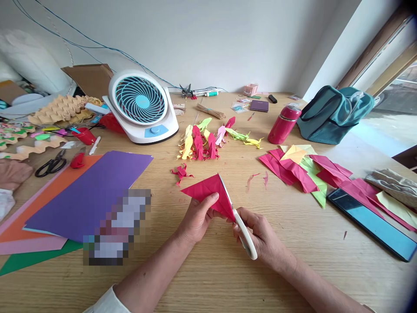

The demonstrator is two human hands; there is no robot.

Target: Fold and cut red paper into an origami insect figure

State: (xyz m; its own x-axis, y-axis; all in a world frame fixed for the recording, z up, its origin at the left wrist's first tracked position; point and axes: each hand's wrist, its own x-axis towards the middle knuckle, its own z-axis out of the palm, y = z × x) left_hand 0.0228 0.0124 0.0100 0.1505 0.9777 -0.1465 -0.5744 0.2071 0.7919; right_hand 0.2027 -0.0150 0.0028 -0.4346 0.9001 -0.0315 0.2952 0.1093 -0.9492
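Note:
My left hand pinches a folded red paper, thumb on top and fingers beneath. In my right hand is a pair of white-handled scissors, its blade lying along the right edge of the red paper. How far the blades are apart is hard to see. A small red paper figure lies just beyond the paper's left tip. Behind it stands a cluster of folded paper figures in red, yellow, green and pink. Red paper scraps lie on the wooden table ahead of my right hand.
At left lie coloured sheets, a blurred-out flat object and black scissors. A white fan stands behind. To the right are folded papers, a phone, a red flask and a teal bag.

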